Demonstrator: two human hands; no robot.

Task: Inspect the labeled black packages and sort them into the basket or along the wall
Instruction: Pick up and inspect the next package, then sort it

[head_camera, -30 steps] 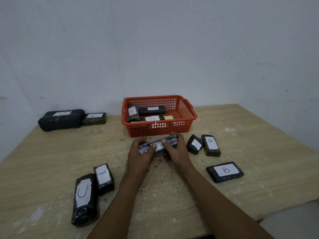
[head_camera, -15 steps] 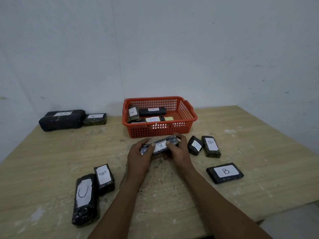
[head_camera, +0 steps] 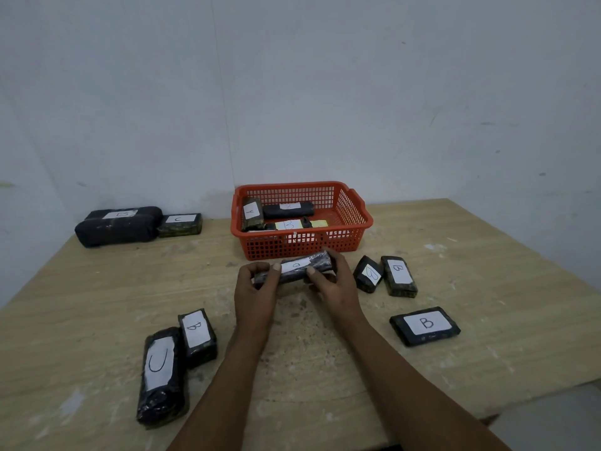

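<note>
Hands, left hand point(head_camera: 257, 289) and right hand point(head_camera: 335, 284), grip the long black package point(head_camera: 294, 270) by its ends, just near of the basket point(head_camera: 353, 219). Its small label looks smudged; a misreading could missort it.

orange basket point(head_camera: 294, 249) blocks ahead; bare table point(head_camera: 107, 288) lies left.

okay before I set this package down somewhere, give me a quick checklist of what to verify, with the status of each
1. Both hands grip the package: left hand and right hand hold its ends. Ok.
2. Label faces up: ok.
3. Letter readable: cannot tell, too small and blurred.
4. Room in the basket: right part open. Ok.
5. Path to the basket: it stands just behind the hands. Ok.
6. Free wall space beside the two packages there: ok.
</note>
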